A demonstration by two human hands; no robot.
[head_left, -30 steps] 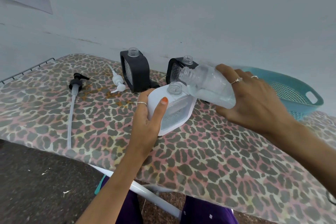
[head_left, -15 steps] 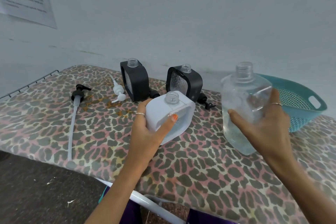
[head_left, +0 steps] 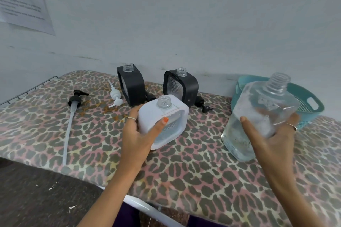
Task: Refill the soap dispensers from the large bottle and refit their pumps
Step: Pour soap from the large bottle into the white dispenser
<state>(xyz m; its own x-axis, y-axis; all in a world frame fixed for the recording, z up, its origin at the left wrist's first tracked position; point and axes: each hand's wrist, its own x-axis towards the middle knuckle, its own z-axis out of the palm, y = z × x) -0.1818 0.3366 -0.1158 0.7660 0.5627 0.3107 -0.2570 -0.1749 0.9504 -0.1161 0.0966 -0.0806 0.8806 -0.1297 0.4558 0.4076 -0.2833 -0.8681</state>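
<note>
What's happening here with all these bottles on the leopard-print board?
A person is refilling soap dispensers. The left hand grips a white dispenser, neck open, part full of clear liquid. The right hand holds the large clear bottle upright beside it, not pouring. Two black dispensers stand open at the back, and loose pumps lie on the board: a white pump and a black pump with a long tube. None is refitted yet.

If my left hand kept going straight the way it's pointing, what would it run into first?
The left hand already grips the white dispenser. Pushed on toward the wall, it would probably meet the right-hand black dispenser just behind, though depth is hard to judge.
</note>
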